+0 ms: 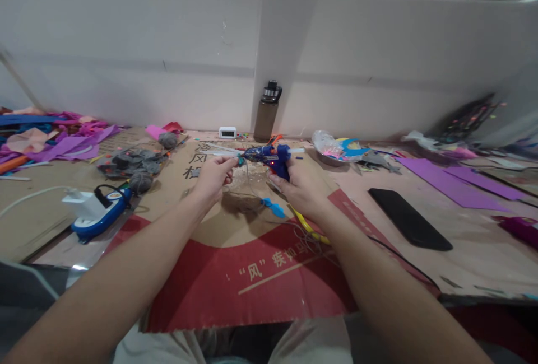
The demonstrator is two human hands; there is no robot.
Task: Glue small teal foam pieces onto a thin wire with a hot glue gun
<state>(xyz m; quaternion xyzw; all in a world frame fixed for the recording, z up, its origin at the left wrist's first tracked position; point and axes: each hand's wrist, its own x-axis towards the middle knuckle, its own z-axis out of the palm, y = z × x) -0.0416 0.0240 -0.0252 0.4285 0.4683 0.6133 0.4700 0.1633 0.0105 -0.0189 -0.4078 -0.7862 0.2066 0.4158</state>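
My right hand [303, 180] is wrapped round the grip of a blue hot glue gun [281, 158], its nozzle pointing left. A clear glue stick [296, 151] sticks out of the gun's back end. Close to the nozzle, my left hand [214, 178] pinches a small teal piece [241, 161], too small to make out clearly. From near that piece a thin grey string runs down toward a blue leaf-like piece [273, 208] above the cardboard. Whether the nozzle touches the teal piece I cannot tell.
Red and brown cardboard [252, 291] covers the table before me. A blue power strip [100, 215] and grey felt scraps [130, 162] lie left. A bottle [267, 115] stands at the back. To the right are a black phone [409, 218], purple sheets [449, 182] and yellow scissors-like handles [309, 227].
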